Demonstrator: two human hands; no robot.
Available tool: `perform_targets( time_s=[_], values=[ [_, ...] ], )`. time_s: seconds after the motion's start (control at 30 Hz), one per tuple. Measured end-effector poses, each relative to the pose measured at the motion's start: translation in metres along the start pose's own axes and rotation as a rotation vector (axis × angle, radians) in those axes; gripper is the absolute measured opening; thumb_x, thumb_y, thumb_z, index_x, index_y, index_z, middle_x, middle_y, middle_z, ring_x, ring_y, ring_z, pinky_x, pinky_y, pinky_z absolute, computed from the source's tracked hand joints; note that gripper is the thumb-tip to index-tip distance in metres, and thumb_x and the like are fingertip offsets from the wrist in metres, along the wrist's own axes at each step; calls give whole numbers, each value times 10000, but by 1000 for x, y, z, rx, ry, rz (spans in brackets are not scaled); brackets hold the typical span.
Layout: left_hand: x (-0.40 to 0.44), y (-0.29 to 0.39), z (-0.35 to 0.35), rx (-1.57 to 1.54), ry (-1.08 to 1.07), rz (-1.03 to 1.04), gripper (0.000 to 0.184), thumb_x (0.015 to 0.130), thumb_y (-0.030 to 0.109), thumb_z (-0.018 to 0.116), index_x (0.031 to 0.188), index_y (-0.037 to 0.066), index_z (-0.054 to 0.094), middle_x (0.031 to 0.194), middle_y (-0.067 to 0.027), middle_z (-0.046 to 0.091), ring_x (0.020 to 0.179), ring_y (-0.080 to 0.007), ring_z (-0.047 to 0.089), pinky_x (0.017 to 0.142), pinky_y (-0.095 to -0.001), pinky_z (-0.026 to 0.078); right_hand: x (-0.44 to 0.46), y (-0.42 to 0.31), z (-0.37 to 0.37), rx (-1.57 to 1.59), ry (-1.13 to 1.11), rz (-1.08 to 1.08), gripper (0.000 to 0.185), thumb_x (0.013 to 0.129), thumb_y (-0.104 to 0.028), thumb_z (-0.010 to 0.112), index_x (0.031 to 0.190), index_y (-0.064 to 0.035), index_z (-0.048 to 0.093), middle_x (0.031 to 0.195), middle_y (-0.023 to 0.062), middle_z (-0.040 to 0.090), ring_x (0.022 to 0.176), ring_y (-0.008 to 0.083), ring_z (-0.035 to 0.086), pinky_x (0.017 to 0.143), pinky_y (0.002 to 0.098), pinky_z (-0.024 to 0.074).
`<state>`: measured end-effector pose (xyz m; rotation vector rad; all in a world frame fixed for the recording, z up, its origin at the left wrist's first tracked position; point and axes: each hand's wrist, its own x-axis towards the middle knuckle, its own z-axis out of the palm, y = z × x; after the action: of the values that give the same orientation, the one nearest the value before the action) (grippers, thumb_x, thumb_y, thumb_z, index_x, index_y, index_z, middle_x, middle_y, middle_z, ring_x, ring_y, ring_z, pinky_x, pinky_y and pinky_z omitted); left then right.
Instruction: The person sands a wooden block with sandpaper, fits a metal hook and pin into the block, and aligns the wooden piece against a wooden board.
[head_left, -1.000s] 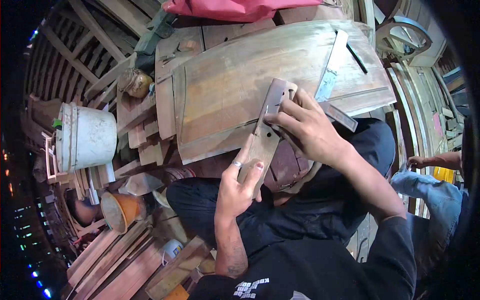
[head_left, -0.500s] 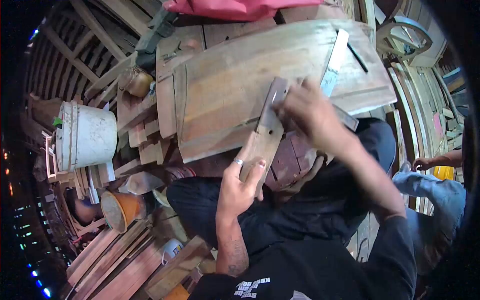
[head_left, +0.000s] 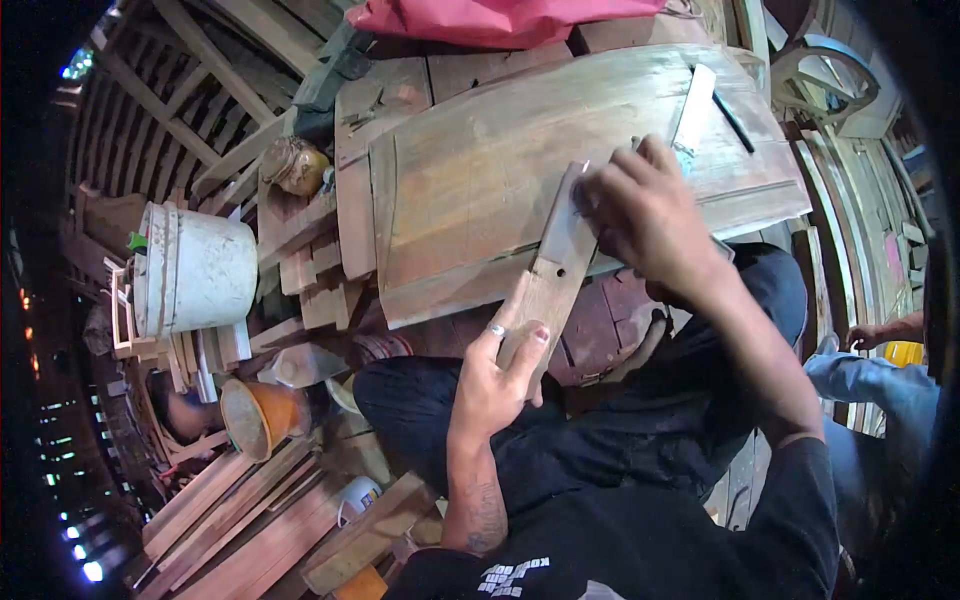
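My left hand (head_left: 496,383) is wrapped round the lower end of a flat wooden piece (head_left: 545,305), thumb on top. The piece has a small dark hole and a darker, smoother upper part; it slants up over the edge of a large wooden panel (head_left: 480,165). At its upper end is my right hand (head_left: 655,220), fingers curled and slightly blurred. Whatever those fingers hold, if anything, is hidden. Beyond that hand, a pale flat strip (head_left: 694,110) and a dark pencil-like stick (head_left: 734,124) lie on the panel.
On the left stand a white bucket (head_left: 205,270) and an orange container (head_left: 262,418). Wooden strips (head_left: 250,540) lie at lower left, near a white mug (head_left: 358,497). Red cloth (head_left: 500,22) lies behind the panel. Another person's hand (head_left: 870,337) shows at the right.
The whole view has shifted slightly, moving things rightward in the picture. My right hand is now at the piece's upper right edge, its fingers less blurred. The left hand keeps its hold.
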<state>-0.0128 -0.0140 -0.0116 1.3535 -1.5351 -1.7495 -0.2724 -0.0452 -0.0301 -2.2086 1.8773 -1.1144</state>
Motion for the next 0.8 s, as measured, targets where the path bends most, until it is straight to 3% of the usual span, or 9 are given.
perform_targets(
  time_s=[0.1,0.23,0.4,0.5,0.6,0.63,0.67,0.77,0.8],
  values=[
    [0,-2,0,26,-9,-7,584,1078,152,629,1628,79,445,912,-61,708,581,-74,560,477,-266,484,-21,-23,8,35,-55,-234,274,825,-63,734,1098,-78,722,1036,127,594,1005,367,541,914,461,480],
    [3,-14,3,-15,27,102,609,1062,205,648,1632,124,449,782,-48,682,470,-83,548,400,-243,410,-5,6,0,50,-10,-119,235,851,-65,724,1086,-62,716,941,87,599,944,320,537,858,454,433],
    [4,-9,4,-13,26,54,604,1065,220,642,1632,131,452,779,-48,680,476,-84,549,404,-244,413,-24,-25,7,105,-80,-184,308,774,-32,737,1079,-62,704,999,130,595,1011,360,542,1018,472,426],
    [0,-6,4,-4,30,35,601,1064,208,642,1630,133,455,765,-40,661,470,-90,540,406,-247,424,-6,7,0,62,-50,-168,201,869,-37,705,1070,-44,709,993,132,617,993,354,555,968,469,444],
    [3,-16,0,39,45,102,592,1063,181,641,1624,119,462,806,-52,662,511,-77,553,397,-251,436,3,36,-4,52,164,81,181,926,-83,711,1102,-44,721,1002,140,665,968,376,553,903,425,478],
    [3,-12,0,71,59,99,572,1060,156,645,1601,68,485,1033,-136,749,794,-151,718,648,-303,602,1,44,-6,113,209,136,176,960,-86,694,1128,-37,722,985,141,664,964,357,552,904,427,479],
    [8,-9,0,64,60,121,572,1060,156,645,1601,68,485,1033,-136,749,794,-151,718,648,-303,602,-2,48,-9,175,245,191,175,994,-88,676,1153,-31,722,969,141,664,960,339,551,905,429,479],
    [13,-2,2,286,95,222,541,1059,144,648,1556,-15,508,1518,-213,607,1410,-217,546,1207,-369,367,-2,46,-19,335,374,280,169,1050,-79,632,1185,-2,698,976,137,680,947,245,613,889,373,506],
    [16,1,2,355,121,273,540,1059,146,648,1558,-8,510,1502,-216,620,1378,-219,576,1179,-368,408,-3,46,-17,471,490,320,171,1063,-82,623,1195,7,686,985,136,691,940,215,636,879,349,516]
  ],
)
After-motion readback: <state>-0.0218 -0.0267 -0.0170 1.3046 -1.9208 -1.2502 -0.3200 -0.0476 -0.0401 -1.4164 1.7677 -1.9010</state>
